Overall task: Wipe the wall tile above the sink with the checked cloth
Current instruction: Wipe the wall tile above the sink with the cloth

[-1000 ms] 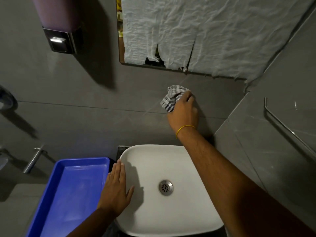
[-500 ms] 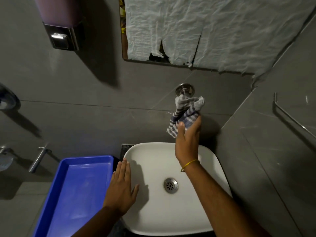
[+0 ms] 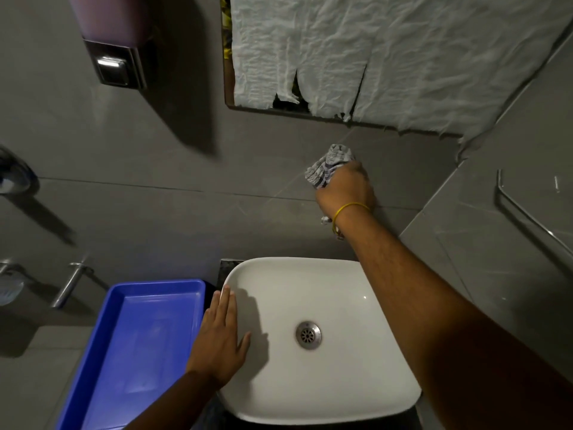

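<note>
A bathroom corner is seen from above, looking down and forward. A white sink fills the lower middle, with a metal drain at its centre. At 12 o'clock from the sink, the right hand is curled into a fist around the checked cloth, which is bunched up and pressed against the grey wall tile. Part of the cloth sticks out past the knuckles toward 11 o'clock, and a small end shows below the wrist. A thin yellow band is worn on that wrist.

The left hand is laid flat on the sink's rim at 9 o'clock, fingers straight and close together, thumb spread out over the basin; nothing is held in it. A blue tray sits just beside the sink at 9 o'clock.

Above the cloth, at 12 o'clock, a framed panel is covered by crinkled white paper, torn along its lower edge. A soap dispenser is mounted on the wall at 10 o'clock. A metal rail is fixed to the side wall at 3 o'clock.
</note>
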